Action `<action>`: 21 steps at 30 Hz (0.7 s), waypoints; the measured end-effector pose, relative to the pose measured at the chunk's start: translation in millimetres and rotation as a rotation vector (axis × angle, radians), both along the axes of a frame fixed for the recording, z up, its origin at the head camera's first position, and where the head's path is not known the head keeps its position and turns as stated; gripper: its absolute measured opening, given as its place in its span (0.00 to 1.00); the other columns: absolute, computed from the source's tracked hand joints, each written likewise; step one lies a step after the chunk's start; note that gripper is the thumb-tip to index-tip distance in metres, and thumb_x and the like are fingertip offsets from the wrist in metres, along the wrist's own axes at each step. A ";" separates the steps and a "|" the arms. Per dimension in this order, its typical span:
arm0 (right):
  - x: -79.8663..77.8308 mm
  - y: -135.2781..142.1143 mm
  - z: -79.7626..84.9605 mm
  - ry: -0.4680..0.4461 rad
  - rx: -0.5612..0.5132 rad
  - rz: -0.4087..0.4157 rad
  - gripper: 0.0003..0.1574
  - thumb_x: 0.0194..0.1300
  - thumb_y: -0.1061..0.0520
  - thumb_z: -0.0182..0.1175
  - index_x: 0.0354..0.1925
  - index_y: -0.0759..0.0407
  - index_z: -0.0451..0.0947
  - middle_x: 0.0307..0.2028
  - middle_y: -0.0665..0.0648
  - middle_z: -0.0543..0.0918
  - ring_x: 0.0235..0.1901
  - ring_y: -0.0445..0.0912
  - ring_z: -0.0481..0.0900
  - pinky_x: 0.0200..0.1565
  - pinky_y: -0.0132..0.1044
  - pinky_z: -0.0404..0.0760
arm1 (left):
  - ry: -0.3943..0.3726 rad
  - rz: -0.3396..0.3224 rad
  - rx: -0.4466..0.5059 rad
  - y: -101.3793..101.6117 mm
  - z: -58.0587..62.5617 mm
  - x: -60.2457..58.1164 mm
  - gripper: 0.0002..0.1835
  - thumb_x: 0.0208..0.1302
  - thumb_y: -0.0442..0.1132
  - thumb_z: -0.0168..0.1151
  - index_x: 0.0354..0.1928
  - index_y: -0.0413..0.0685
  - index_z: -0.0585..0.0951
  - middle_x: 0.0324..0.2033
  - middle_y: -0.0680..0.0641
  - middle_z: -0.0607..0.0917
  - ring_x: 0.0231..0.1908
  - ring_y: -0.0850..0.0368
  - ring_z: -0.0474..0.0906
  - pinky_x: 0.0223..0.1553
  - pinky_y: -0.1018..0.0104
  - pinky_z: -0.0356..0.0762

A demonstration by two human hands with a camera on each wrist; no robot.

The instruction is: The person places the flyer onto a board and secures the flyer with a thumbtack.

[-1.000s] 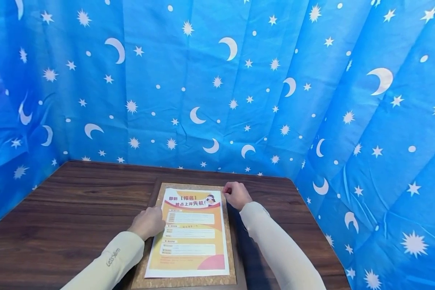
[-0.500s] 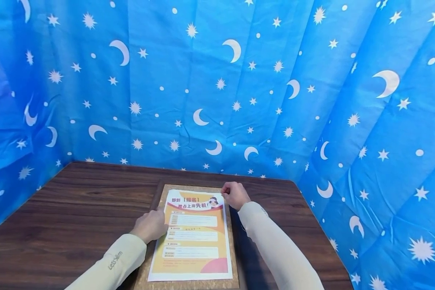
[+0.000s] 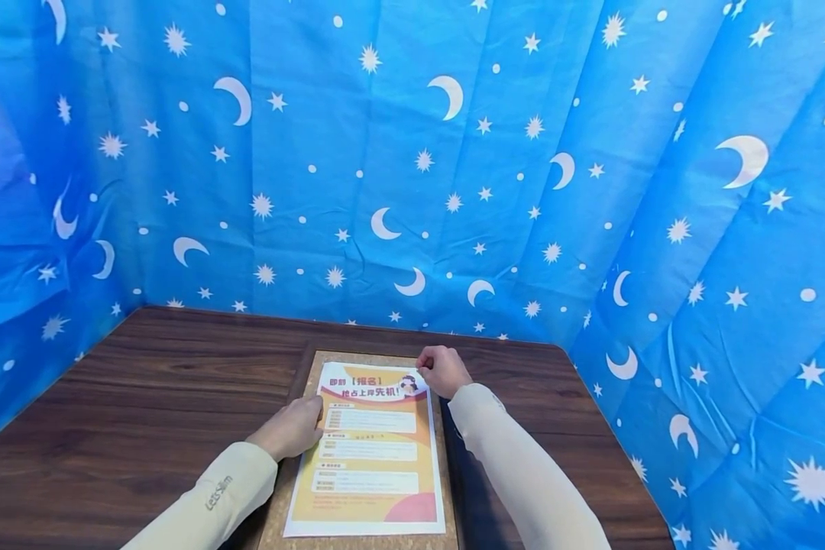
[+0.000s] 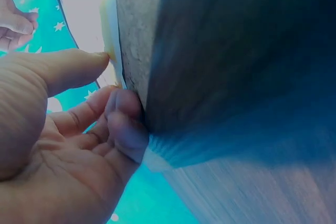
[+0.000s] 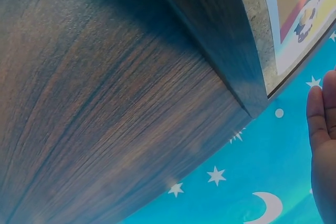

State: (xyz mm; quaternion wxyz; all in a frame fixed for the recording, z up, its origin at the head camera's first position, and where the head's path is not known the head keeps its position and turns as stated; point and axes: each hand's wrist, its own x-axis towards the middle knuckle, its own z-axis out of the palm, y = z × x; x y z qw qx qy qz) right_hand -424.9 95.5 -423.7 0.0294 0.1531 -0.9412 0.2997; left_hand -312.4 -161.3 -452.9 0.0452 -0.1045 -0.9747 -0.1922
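A printed poster (image 3: 374, 451) in orange and pink lies over a cork board (image 3: 357, 543) with a dark wooden frame (image 5: 231, 66). My left hand (image 3: 289, 429) is at the poster's left edge. In the left wrist view, its thumb (image 4: 79, 67) and forefinger pinch that edge, the other fingers curled against the board's side. My right hand (image 3: 447, 371) overlaps the poster's top right corner, thumb and forefinger pressed together. A small pale thing shows at those tips in the left wrist view, mostly hidden. The right wrist view catches only part of this hand.
The board lies on a dark wood-grain table (image 3: 179, 397). Behind and at both sides hangs a blue curtain (image 3: 302, 137) printed with white moons and stars, close to the table's far edge.
My right hand has shifted slightly left, further over the poster's top right corner. My left hand keeps its place at the left edge. The head view has swung slightly left.
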 end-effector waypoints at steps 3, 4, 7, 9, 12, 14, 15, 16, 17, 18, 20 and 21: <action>-1.8 -2.2 -1.4 0.003 0.001 0.004 0.02 0.64 0.61 0.61 0.34 0.57 0.81 0.27 0.50 0.76 0.28 0.45 0.74 0.35 0.35 0.78 | -0.006 -0.012 0.026 -1.7 0.4 0.4 0.10 0.52 0.28 0.64 0.27 0.43 0.70 0.22 0.49 0.69 0.24 0.55 0.67 0.25 0.61 0.67; -2.4 -2.8 -1.9 0.003 0.000 0.005 0.02 0.64 0.61 0.61 0.34 0.57 0.81 0.27 0.49 0.76 0.29 0.45 0.74 0.35 0.35 0.78 | -0.010 -0.015 0.035 -2.3 0.9 0.6 0.10 0.52 0.28 0.64 0.27 0.43 0.70 0.22 0.49 0.69 0.23 0.55 0.67 0.25 0.62 0.67; -4.2 -4.5 -4.1 0.006 0.001 0.006 0.02 0.64 0.60 0.61 0.35 0.57 0.81 0.27 0.49 0.76 0.29 0.45 0.74 0.36 0.35 0.78 | -0.020 -0.021 0.052 -3.8 1.9 0.8 0.10 0.51 0.27 0.63 0.28 0.42 0.70 0.23 0.49 0.69 0.23 0.55 0.66 0.24 0.63 0.67; -5.3 -6.0 -6.0 0.003 -0.002 0.004 0.02 0.64 0.61 0.61 0.35 0.57 0.81 0.27 0.49 0.76 0.29 0.45 0.74 0.37 0.36 0.78 | -0.027 -0.025 0.059 -4.5 2.2 0.6 0.10 0.51 0.27 0.63 0.28 0.42 0.70 0.23 0.49 0.69 0.23 0.55 0.66 0.23 0.63 0.67; -6.9 -8.9 -9.3 0.007 -0.006 0.007 0.02 0.64 0.62 0.61 0.34 0.56 0.81 0.27 0.50 0.76 0.30 0.46 0.74 0.37 0.37 0.77 | -0.033 -0.028 0.066 -5.4 1.8 -0.2 0.10 0.51 0.27 0.63 0.28 0.42 0.70 0.23 0.49 0.69 0.23 0.55 0.66 0.24 0.63 0.67; -7.6 -11.3 -12.3 -0.006 -0.009 0.005 0.02 0.63 0.62 0.62 0.34 0.56 0.81 0.27 0.50 0.76 0.30 0.45 0.74 0.37 0.36 0.77 | -0.039 -0.027 0.069 -6.0 1.4 -0.7 0.10 0.51 0.27 0.63 0.29 0.42 0.70 0.23 0.49 0.70 0.23 0.55 0.66 0.24 0.63 0.67; -7.8 -12.4 -13.9 -0.012 -0.012 0.005 0.02 0.62 0.62 0.62 0.33 0.55 0.81 0.27 0.50 0.76 0.30 0.45 0.74 0.37 0.36 0.77 | -0.043 -0.025 0.070 -6.3 1.2 -0.9 0.10 0.51 0.27 0.64 0.29 0.42 0.70 0.23 0.49 0.70 0.23 0.55 0.67 0.24 0.63 0.67; -7.8 -13.6 -15.5 -0.018 -0.014 0.005 0.02 0.62 0.62 0.63 0.33 0.55 0.81 0.28 0.49 0.76 0.30 0.45 0.74 0.37 0.36 0.77 | -0.049 -0.024 0.074 -6.6 1.1 -1.1 0.10 0.51 0.28 0.64 0.29 0.42 0.70 0.23 0.49 0.70 0.23 0.55 0.67 0.24 0.63 0.67; -7.9 -14.8 -17.1 -0.025 -0.018 0.004 0.03 0.62 0.62 0.63 0.33 0.55 0.81 0.28 0.49 0.76 0.31 0.45 0.74 0.37 0.36 0.77 | -0.054 -0.022 0.077 -7.1 0.8 -1.4 0.11 0.51 0.28 0.64 0.29 0.42 0.70 0.22 0.49 0.70 0.22 0.55 0.67 0.23 0.63 0.67; -8.1 -16.0 -18.7 -0.031 -0.022 0.004 0.03 0.62 0.62 0.63 0.33 0.54 0.80 0.28 0.49 0.76 0.31 0.45 0.74 0.38 0.36 0.77 | -0.059 -0.020 0.079 -7.5 0.6 -1.7 0.11 0.51 0.28 0.65 0.29 0.42 0.70 0.22 0.49 0.70 0.22 0.55 0.66 0.23 0.63 0.67; -8.0 -17.5 -21.0 -0.039 -0.035 -0.002 0.03 0.61 0.63 0.63 0.34 0.55 0.80 0.28 0.49 0.77 0.31 0.46 0.74 0.38 0.35 0.77 | -0.068 -0.020 0.084 -7.9 0.2 -2.0 0.11 0.51 0.28 0.65 0.30 0.42 0.71 0.22 0.49 0.69 0.22 0.56 0.66 0.23 0.63 0.67; -7.9 -18.1 -21.9 -0.042 -0.042 -0.006 0.03 0.61 0.63 0.63 0.34 0.55 0.80 0.28 0.49 0.77 0.32 0.46 0.74 0.39 0.35 0.77 | -0.067 -0.022 0.085 -7.9 0.0 -2.1 0.11 0.51 0.28 0.66 0.29 0.42 0.71 0.22 0.49 0.69 0.22 0.56 0.66 0.23 0.63 0.67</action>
